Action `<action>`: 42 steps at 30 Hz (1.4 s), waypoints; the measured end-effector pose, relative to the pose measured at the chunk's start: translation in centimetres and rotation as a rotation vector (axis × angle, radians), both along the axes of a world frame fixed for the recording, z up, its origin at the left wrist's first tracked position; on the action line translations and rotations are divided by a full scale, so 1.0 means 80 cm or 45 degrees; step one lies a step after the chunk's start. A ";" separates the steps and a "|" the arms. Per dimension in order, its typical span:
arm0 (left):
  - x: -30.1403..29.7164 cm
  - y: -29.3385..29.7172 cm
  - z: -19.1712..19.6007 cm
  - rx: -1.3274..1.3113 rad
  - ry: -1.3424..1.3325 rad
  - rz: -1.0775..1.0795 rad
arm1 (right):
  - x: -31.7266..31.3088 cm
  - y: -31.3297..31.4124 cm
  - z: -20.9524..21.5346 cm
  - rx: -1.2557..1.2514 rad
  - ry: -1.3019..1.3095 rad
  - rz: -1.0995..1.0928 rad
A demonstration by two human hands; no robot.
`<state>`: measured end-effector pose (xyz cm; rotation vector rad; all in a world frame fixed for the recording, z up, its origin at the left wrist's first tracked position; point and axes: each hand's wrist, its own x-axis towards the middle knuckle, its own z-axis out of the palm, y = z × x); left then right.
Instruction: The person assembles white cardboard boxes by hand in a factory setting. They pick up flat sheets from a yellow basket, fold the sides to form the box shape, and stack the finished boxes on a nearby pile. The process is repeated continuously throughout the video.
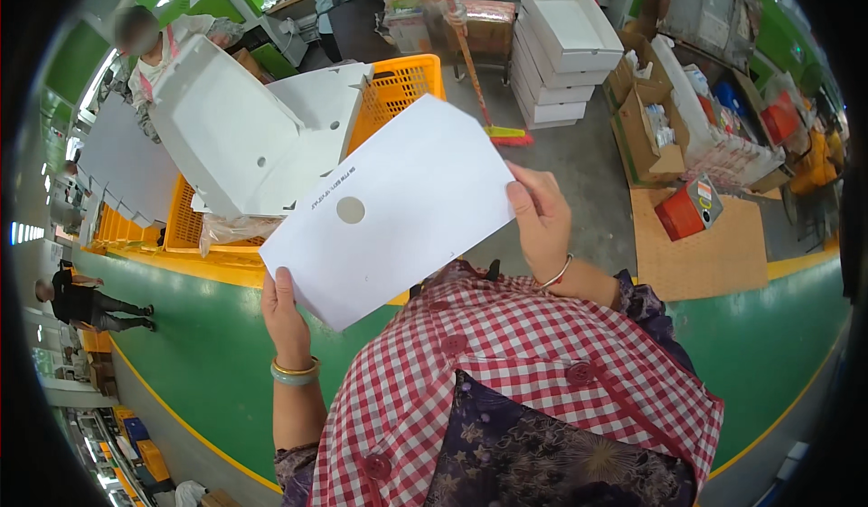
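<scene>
plainly, fingers of the left hand [287, 324] and right hand [543, 224] grip the white board [407, 213] between them, its long axis slanting up rightward.

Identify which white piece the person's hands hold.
The flat, round-holed sheet, gripped by the left hand and right hand; the open carton and stacked boxes beyond are untouched by them.
</scene>
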<state>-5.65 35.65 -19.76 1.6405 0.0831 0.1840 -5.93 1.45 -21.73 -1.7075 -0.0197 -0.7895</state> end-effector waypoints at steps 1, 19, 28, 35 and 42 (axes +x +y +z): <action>-0.002 0.002 -0.004 -0.055 0.022 0.020 | 0.001 0.003 0.003 -0.040 -0.029 -0.002; -0.038 0.020 -0.028 -0.105 0.261 -0.118 | 0.017 -0.013 0.084 -1.415 -0.019 0.653; -0.022 -0.037 0.027 1.196 -0.549 -0.106 | 0.012 -0.038 0.064 -1.216 0.109 0.916; -0.020 -0.050 0.066 1.280 -0.336 -0.999 | -0.011 -0.046 0.095 -1.252 0.123 1.017; 0.013 -0.101 0.092 1.026 -0.457 -1.200 | -0.032 -0.085 0.161 -1.228 0.212 0.722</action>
